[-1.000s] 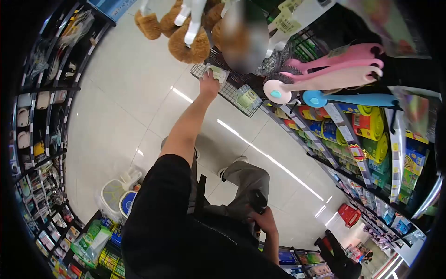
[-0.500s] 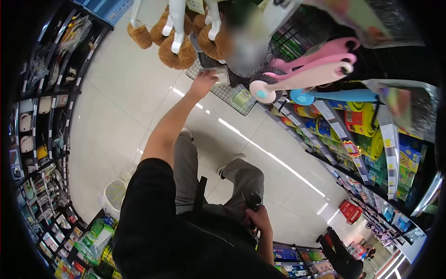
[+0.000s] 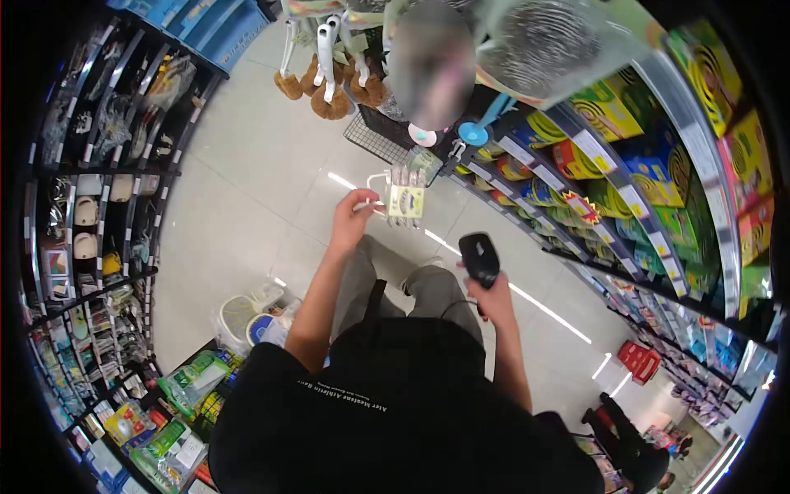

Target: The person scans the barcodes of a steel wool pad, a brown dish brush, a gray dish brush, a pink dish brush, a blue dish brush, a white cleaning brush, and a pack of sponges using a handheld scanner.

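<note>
My left hand (image 3: 354,216) is closed on the white handle end of a packaged item (image 3: 406,198) with a pale yellow label and several prongs, held up over the floor. To its right, my right hand (image 3: 492,298) grips a black handheld scanner (image 3: 479,257), its head raised toward the package. Beyond the package, a wire basket (image 3: 374,140) hangs at the end of the shelf. Brushes with brown fluffy heads (image 3: 331,103) and a blue brush (image 3: 475,133) hang above it.
Shelves of colourful packages (image 3: 609,165) line the right side. Dark shelves (image 3: 99,198) stand on the left. White racket-like items (image 3: 240,319) are at lower left. A red basket (image 3: 638,361) and another person (image 3: 627,445) are at lower right.
My left hand has drawn back from the wire basket with the package in it. My right hand has risen with the scanner. The view has shifted, and the pink brushes are mostly out of sight.
</note>
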